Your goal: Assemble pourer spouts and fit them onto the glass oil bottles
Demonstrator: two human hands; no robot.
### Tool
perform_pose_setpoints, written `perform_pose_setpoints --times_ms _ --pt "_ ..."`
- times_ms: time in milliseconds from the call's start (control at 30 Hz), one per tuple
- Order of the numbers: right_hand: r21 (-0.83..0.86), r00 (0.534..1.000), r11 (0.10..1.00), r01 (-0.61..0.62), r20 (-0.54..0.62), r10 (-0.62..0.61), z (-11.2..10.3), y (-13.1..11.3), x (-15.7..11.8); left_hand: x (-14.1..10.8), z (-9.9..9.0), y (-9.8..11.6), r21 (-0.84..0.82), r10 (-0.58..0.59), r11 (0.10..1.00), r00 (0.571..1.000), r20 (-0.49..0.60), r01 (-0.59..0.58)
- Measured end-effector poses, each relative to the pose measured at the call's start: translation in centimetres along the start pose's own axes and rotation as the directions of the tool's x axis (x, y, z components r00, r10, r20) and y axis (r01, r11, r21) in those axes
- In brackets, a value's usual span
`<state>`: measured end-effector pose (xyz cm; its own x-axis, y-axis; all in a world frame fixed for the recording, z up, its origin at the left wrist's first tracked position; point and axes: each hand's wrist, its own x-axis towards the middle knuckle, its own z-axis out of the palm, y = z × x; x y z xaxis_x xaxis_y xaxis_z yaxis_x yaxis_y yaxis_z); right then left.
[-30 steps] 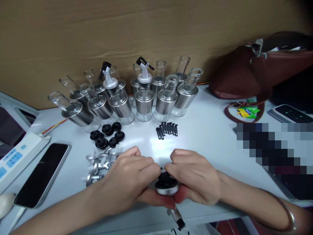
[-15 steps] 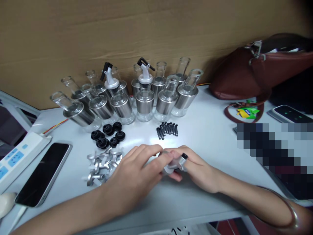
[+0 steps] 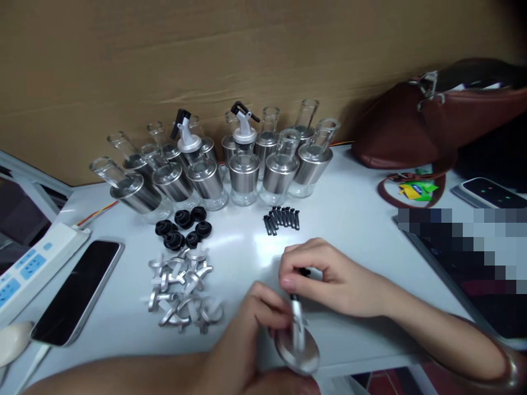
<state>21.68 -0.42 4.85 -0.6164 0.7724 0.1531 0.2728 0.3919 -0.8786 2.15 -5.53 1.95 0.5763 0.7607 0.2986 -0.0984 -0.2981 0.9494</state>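
Note:
My left hand (image 3: 256,323) is closed around a silver pourer top (image 3: 297,351), a round metal cap with a narrow spout and a black tip. Its cap faces the camera, tilted, near the table's front edge. Just above the tip, my right hand (image 3: 329,277) has its thumb and fingers curled in a pinch. A small black lever (image 3: 304,271) shows partly between those fingers; the rest is hidden. Left of my hands lies a pile of silver pourer tops (image 3: 181,291). Several loose black levers (image 3: 282,218) lie beyond my right hand, and black rubber stoppers (image 3: 175,240) sit farther left.
Glass bottles with steel bands (image 3: 245,174) stand at the back; two carry pourers. A phone (image 3: 78,293) and a white power strip (image 3: 28,266) lie on the left. A brown bag (image 3: 395,129) and a partly blurred dark device (image 3: 428,252) are on the right.
My left hand has drawn back toward the table's front edge with the pourer top, uncovering more of the silver pile. My right hand has come off the cap, its fingers now curled above the tip.

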Motion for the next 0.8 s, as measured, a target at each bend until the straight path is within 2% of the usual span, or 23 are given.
perform_pose_setpoints --times_ms 67,133,200,267,367,500,567,733,800 --pt "-0.269 0.998 0.962 -0.049 -0.06 0.034 -1.0 0.5 0.1 -0.4 0.4 -0.6 -0.056 0.003 0.998 0.994 0.109 0.003" --pt "-0.519 0.983 0.842 -0.148 -0.174 0.066 -2.1 1.7 0.2 -0.3 0.3 -0.8 -0.035 0.006 0.999 0.984 0.177 0.0" --pt "-0.627 0.95 0.73 -0.272 -0.294 0.101 -3.1 3.2 0.2 -0.1 0.0 -0.8 0.038 -0.01 0.999 0.98 0.2 0.002" --pt "-0.636 0.912 0.676 -0.371 -0.388 0.136 -3.7 4.6 0.2 0.2 -0.3 -0.9 0.105 -0.041 0.994 0.984 0.174 0.023" --pt "-0.625 0.872 0.631 -0.46 -0.451 0.189 -3.9 6.0 0.3 0.5 -0.3 -1.4 0.099 -0.14 0.986 0.989 0.035 0.136" --pt "-0.618 0.856 0.609 -0.497 -0.465 0.228 -3.6 6.4 0.6 0.9 0.0 -2.2 -0.064 -0.369 0.929 0.923 -0.112 0.364" --pt "-0.604 0.851 0.616 -0.506 -0.465 0.245 -3.5 6.4 0.7 1.1 0.1 -2.4 -0.143 -0.404 0.912 0.904 -0.14 0.386" --pt "-0.593 0.853 0.627 -0.505 -0.453 0.259 -3.7 6.1 0.7 1.3 0.1 -2.8 -0.261 -0.395 0.901 0.904 -0.162 0.347" --pt "-0.559 0.833 0.633 -0.536 -0.474 0.286 -3.9 5.7 0.7 1.3 0.2 -2.8 -0.294 -0.419 0.886 0.891 -0.176 0.359"
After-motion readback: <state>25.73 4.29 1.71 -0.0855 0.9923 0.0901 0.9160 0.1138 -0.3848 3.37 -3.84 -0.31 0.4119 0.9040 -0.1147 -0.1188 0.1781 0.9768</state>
